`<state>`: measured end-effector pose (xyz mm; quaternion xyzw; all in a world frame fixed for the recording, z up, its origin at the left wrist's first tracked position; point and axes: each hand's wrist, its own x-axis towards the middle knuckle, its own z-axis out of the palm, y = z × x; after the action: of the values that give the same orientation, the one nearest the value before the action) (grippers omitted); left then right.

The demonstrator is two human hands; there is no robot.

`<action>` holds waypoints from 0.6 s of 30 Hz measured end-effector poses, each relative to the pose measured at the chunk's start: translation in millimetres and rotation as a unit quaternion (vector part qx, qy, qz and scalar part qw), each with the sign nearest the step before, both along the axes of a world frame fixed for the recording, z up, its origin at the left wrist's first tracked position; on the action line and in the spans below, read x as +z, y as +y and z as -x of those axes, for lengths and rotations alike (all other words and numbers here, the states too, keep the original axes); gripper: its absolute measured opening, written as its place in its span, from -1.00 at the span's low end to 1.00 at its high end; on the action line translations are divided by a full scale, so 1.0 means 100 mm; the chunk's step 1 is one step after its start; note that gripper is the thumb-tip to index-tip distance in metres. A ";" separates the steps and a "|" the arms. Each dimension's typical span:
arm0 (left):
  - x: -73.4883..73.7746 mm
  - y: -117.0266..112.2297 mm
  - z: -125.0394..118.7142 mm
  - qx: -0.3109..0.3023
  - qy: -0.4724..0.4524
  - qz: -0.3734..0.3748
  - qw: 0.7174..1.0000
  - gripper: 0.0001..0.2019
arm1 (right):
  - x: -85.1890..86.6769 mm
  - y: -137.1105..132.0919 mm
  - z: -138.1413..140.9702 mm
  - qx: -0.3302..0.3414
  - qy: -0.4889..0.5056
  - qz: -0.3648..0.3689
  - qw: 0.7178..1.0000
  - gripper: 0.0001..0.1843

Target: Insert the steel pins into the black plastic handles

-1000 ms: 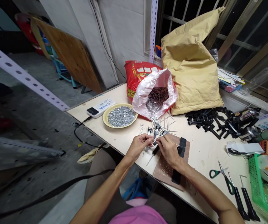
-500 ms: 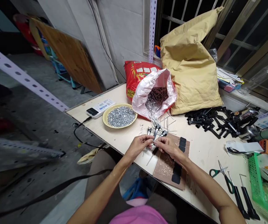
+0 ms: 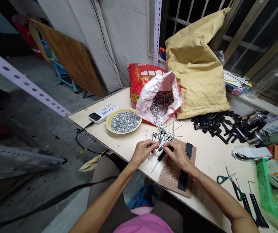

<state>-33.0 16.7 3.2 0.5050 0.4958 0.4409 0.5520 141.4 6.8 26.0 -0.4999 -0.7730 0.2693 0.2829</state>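
Observation:
Just above the table's near edge, my left hand point(image 3: 144, 151) pinches a thin metal rod point(image 3: 160, 146) with thumb and fingertips. The rod spans the small gap to my right hand point(image 3: 177, 153), whose fingertips are closed on its other end. Any small part at the fingertips is too tiny to make out. Right below lie several black-handled tools with thin metal shafts, one handle point(image 3: 162, 155) angled toward the table edge. Under my right wrist is a brown board point(image 3: 169, 179) with black pads point(image 3: 183, 179) along it.
To the left is a yellow dish point(image 3: 107, 124) of small metal pieces. Behind stand a red bag point(image 3: 134, 81) with metal rods spilling out and a paper sack point(image 3: 199, 84). Black parts point(image 3: 216, 124), scissors point(image 3: 229, 179) and a green basket point(image 3: 265, 191) lie to the right.
My right hand's fingertips have drawn slightly apart from the left ones, and the thin rod now shows between them. My left hand has stayed nearly in place.

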 end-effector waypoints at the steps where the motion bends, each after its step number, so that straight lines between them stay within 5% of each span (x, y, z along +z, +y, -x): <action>1: 0.00 0.00 0.00 0.002 0.001 -0.002 1.000 -0.76 | -0.01 -0.01 0.00 0.000 -0.027 -0.032 0.999 -0.84; 6: -0.01 0.00 -0.01 0.001 0.005 -0.013 1.000 -0.75 | -0.07 -0.04 0.00 -0.008 -0.145 -0.123 0.982 -0.77; 13: -0.01 0.01 0.00 -0.039 0.089 -0.093 0.991 -0.76 | -0.04 0.06 -0.05 0.039 0.030 0.105 0.993 -0.71; 18: -0.01 -0.01 -0.06 -0.048 0.153 -0.185 0.970 -0.77 | 0.00 0.06 -0.03 0.025 0.044 0.099 0.994 -0.77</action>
<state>-26.7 15.6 2.5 0.6828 0.4593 0.4160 0.3871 144.6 13.0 25.6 -0.4939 -0.7415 0.3730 0.2590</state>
